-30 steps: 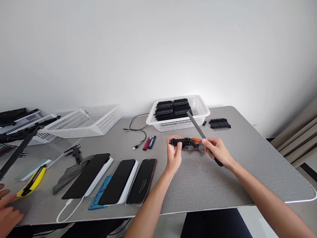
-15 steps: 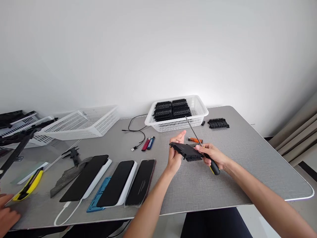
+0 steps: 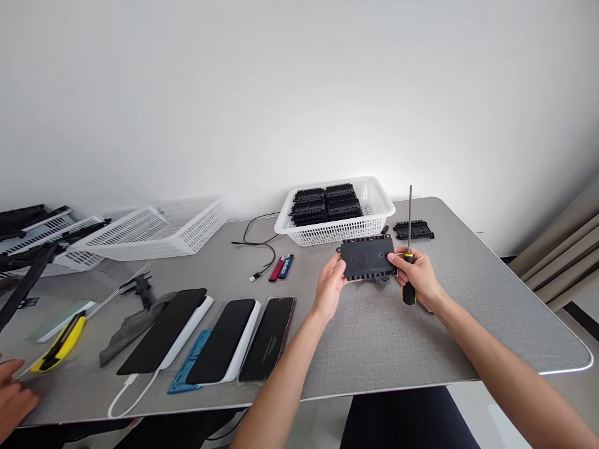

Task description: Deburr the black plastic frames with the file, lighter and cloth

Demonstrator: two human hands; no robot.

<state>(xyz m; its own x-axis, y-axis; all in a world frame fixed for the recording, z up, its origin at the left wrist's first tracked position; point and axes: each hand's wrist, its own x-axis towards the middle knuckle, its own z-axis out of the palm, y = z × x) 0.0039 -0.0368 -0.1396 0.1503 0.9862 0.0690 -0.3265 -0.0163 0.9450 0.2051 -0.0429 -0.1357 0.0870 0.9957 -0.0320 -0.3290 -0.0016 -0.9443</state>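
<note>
A flat black plastic part (image 3: 367, 257) with toothed long edges is held up over the table, its smooth face toward me. My left hand (image 3: 331, 279) grips its left end, thumb on the face. My right hand (image 3: 416, 274) pinches the right end and also holds a screwdriver (image 3: 409, 293) with a black and yellow handle, its shaft pointing up. A bit of dark material shows under the part's lower edge; I cannot make out what it is. Behind, a white basket (image 3: 322, 236) holds several similar black parts (image 3: 325, 204). Another black part (image 3: 414, 229) lies right of it.
Two lighters (image 3: 281, 267) and a black cable (image 3: 246, 242) lie left of my hands. Nearer are phones (image 3: 219, 342), a blue plate (image 3: 191, 362), calipers (image 3: 140, 288) and a yellow cutter (image 3: 63, 343). Another person's hand (image 3: 16, 396) rests at far left, near more white baskets (image 3: 154, 240).
The black part has been raised and turned from nearly edge-on to face me. My left fingers have closed on its left end. The screwdriver has swung from leaning left to upright.
</note>
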